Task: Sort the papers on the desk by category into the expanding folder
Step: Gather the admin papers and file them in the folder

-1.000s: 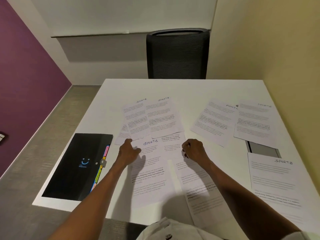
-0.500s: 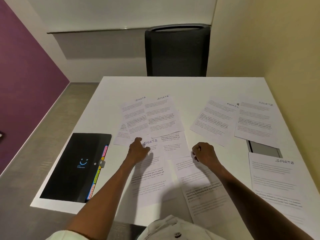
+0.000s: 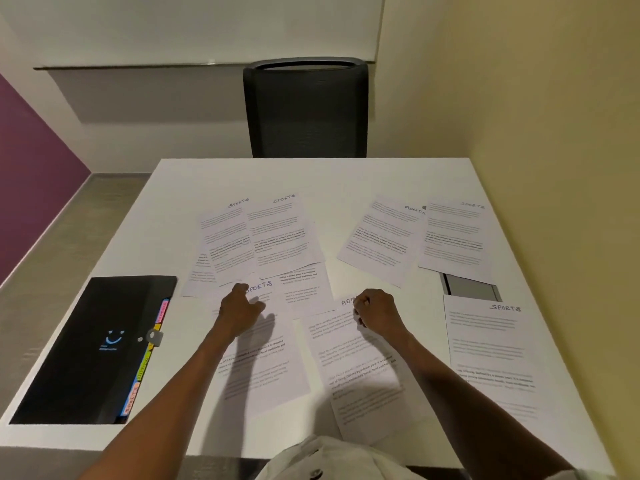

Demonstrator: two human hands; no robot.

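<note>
While closed, expanding folder left of hands.

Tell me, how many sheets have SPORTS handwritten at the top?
5 readable: two overlapping white printed sheets at far centre, one far right, one near right, one under the left hand at centre. Partly covered sheets may hide more headings.

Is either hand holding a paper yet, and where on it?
The right hand pinches the ADMIN sheet at its top edge. The left hand rests on the SPORTS sheet near its top; a grip cannot be told.
</note>
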